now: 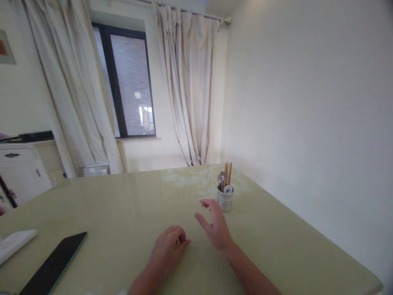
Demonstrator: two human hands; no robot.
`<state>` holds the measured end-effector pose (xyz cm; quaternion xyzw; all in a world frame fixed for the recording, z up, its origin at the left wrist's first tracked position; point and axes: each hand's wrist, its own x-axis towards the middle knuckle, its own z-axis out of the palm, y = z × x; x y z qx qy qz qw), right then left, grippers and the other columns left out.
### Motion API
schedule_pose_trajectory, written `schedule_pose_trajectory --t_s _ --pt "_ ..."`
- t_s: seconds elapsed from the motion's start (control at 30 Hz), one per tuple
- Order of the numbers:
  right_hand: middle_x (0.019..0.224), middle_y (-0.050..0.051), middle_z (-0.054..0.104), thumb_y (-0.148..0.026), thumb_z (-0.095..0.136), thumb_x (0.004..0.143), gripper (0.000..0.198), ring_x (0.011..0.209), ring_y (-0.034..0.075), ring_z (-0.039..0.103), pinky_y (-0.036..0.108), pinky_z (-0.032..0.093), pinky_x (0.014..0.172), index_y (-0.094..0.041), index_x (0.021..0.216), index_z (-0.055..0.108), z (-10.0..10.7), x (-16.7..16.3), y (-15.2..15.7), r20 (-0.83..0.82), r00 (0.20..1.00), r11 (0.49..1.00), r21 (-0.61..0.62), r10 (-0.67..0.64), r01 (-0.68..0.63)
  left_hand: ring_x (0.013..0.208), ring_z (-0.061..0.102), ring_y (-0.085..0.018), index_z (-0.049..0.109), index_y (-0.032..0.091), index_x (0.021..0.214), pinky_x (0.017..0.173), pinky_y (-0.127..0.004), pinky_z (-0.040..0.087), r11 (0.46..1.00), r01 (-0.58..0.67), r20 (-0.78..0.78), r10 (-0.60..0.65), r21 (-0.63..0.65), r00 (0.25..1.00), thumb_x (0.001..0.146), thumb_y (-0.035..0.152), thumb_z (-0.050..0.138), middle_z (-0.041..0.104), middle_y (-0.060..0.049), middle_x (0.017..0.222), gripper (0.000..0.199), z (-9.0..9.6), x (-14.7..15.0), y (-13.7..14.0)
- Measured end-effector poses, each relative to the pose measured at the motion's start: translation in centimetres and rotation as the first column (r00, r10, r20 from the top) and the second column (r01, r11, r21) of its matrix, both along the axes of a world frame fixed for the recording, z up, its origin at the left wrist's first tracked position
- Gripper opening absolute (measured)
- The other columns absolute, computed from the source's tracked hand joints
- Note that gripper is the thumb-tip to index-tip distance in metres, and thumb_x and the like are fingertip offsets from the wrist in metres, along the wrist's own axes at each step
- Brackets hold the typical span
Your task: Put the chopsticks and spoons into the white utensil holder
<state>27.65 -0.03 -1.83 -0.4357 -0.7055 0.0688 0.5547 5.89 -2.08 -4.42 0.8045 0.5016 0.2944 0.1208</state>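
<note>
My left hand rests low over the table, fingers curled in and thumb tip close to them, with only a small gap and no object visible there. To its right, my right hand is raised over the tabletop, thumb and fingers spread apart and holding nothing. Just behind the right hand stands a pale utensil holder with small dark holes in its side. Wooden chopsticks, metal spoons and a white round-ended piece, perhaps a ceramic spoon, stick up out of it.
The glossy greenish table ends at the right along a bare wall. At the left lie a dark flat slab and a white object. Behind are a white cabinet, curtains and a window.
</note>
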Motion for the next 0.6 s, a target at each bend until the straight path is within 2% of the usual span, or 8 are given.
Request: schedule_pose_trajectory --t_s 0.03,0.1,0.17,0.23,0.33,0.6 --pt "0.123 0.011 0.073 -0.049 0.07 0.099 0.042 0.114 0.029 0.067 0.044 0.053 0.102 -0.024 0.133 0.067 0.1 -1.2 -0.8 0.076 0.984 0.986 -0.053 0.162 -0.158 0.083 0.072 -0.022 0.071 0.024 0.079 0.075 -0.031 0.054 0.998 0.054 -0.005 -0.054 0.016 0.999 0.093 0.025 0.06 0.076 -0.004 0.083 0.018 0.0 0.0 -0.1" --pt "0.123 0.009 0.076 -0.053 0.068 0.101 0.042 0.115 0.028 0.069 0.041 0.054 0.104 -0.027 0.134 0.07 0.3 -3.2 -2.1 0.185 0.885 0.901 -0.163 0.428 -0.402 0.09 0.076 -0.023 0.077 0.025 0.083 0.081 -0.032 0.057 0.987 0.144 -0.004 -0.144 0.066 0.99 0.094 0.021 0.056 0.081 -0.006 0.088 0.024 -0.1 -0.1 -0.2" --pt "0.12 0.007 0.079 -0.054 0.06 0.106 0.04 0.112 0.025 0.072 0.038 0.055 0.102 -0.029 0.134 0.073 0.4 -4.0 -2.7 0.16 0.828 0.836 -0.233 0.537 -0.497 0.089 0.078 -0.023 0.08 0.026 0.089 0.08 -0.031 0.059 0.979 0.164 -0.013 -0.164 0.122 0.986 0.095 0.018 0.053 0.083 -0.007 0.092 0.029 -0.2 -0.4 -0.3" --pt "0.115 0.006 0.082 -0.057 0.056 0.107 0.042 0.106 0.024 0.075 0.036 0.057 0.098 -0.03 0.133 0.075 0.4 -4.0 -2.7 0.114 0.826 0.822 -0.242 0.552 -0.515 0.082 0.079 -0.023 0.081 0.026 0.091 0.073 -0.03 0.059 0.977 0.133 -0.05 -0.126 0.167 0.991 0.096 0.018 0.051 0.084 -0.007 0.089 0.031 -0.3 -0.6 -0.4" --pt "0.109 0.006 0.084 -0.061 0.057 0.105 0.046 0.099 0.025 0.077 0.036 0.059 0.094 -0.031 0.133 0.077 0.2 -3.2 -2.3 0.111 0.834 0.83 -0.238 0.54 -0.505 0.072 0.078 -0.022 0.078 0.025 0.087 0.066 -0.028 0.056 0.976 0.103 -0.12 -0.081 0.193 0.989 0.096 0.016 0.054 0.083 -0.004 0.081 0.027 -0.4 -0.4 -0.6" --pt "0.114 0.013 0.084 -0.071 0.046 0.103 0.067 0.103 0.027 0.077 0.036 0.058 0.096 -0.022 0.136 0.076 -0.5 -2.9 -1.3 0.142 0.815 0.813 -0.281 0.561 -0.511 0.065 0.075 -0.019 0.073 0.024 0.08 0.062 -0.024 0.05 0.957 0.069 -0.118 -0.037 0.281 0.992 0.092 0.013 0.059 0.08 -0.001 0.074 0.021 -0.4 0.0 -0.8"
